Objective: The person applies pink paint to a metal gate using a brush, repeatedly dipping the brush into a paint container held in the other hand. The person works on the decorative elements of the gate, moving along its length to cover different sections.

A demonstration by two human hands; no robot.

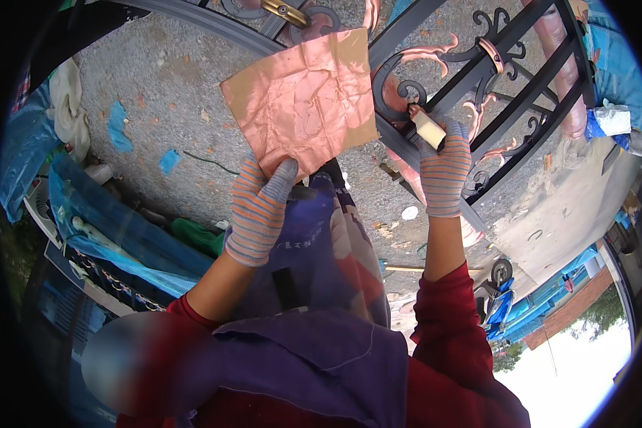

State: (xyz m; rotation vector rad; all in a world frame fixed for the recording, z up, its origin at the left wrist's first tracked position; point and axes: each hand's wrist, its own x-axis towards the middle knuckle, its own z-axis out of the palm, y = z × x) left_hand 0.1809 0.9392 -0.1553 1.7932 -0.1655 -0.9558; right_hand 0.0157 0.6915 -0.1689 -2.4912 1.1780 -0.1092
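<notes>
My left hand point(259, 207), in a striped grey-and-orange glove, grips the lower edge of a creased brown sheet point(314, 96) smeared with copper-coloured paint. Thumb and fingers are closed on it. In my right hand point(446, 171), gloved the same way, is a small paintbrush point(429, 130) with a cream-coloured part showing and its tip against the metalwork. Under that tip lies a dark scroll point(409, 87) of a black metal gate panel point(478, 89). Copper colour covers several leaf ornaments point(428, 55) and a collar point(490, 55) on a bar.
Rough grey ground point(167, 85) with scraps of blue plastic point(118, 127) lies to the left. Blue sheeting point(110, 221) drapes over things along the left side. A pale board point(549, 214) lies at the right, near a small wheel point(501, 271).
</notes>
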